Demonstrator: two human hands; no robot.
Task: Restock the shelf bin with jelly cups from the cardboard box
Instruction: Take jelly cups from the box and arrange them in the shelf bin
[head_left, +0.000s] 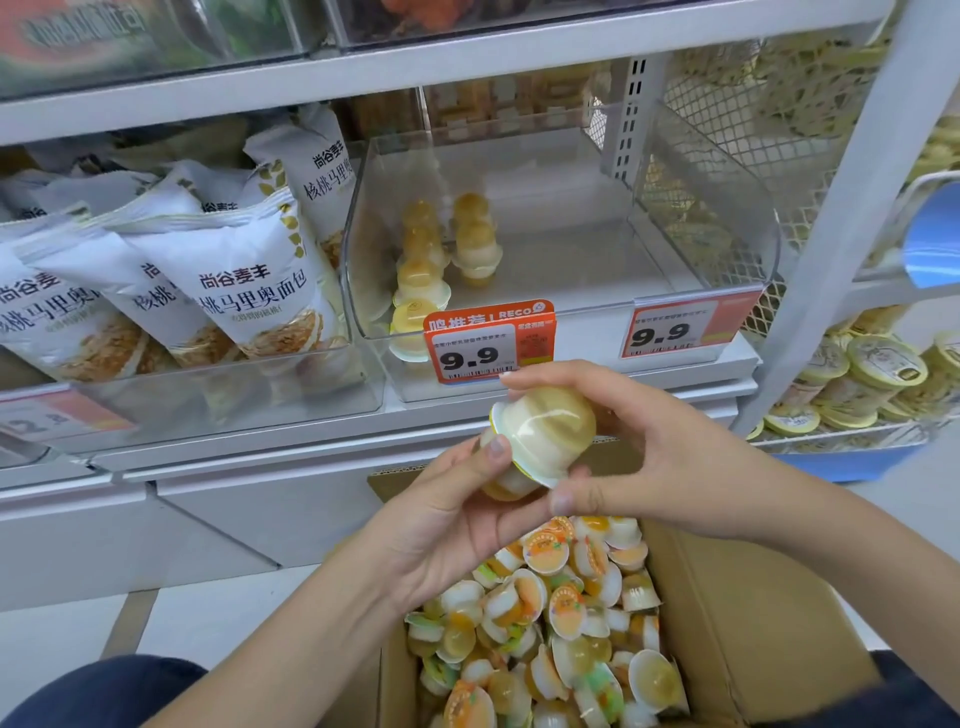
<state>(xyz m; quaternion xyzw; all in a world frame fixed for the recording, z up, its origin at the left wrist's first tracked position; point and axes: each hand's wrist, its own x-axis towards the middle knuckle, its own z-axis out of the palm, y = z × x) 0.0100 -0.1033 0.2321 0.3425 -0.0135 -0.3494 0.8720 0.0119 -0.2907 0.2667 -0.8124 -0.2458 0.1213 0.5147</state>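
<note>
Above the open cardboard box (769, 623), both hands hold jelly cups. My right hand (649, 457) grips a pale yellow jelly cup (550, 426) between thumb and fingers. My left hand (447, 519) holds another jelly cup (506, 480) just beneath it, thumb on top; the two cups touch. The box is full of several loose jelly cups (556, 623). The clear shelf bin (701, 208) stands above, holding several jelly cups (447, 249) stacked in two rows at its left side; the rest of its floor is bare.
A neighbouring clear bin (218, 384) to the left holds white bread bags (234, 280). Orange 9.9 price tags (488, 343) hang on the bin front. A wire rack with round tubs (872, 374) stands at the right. My knees flank the box.
</note>
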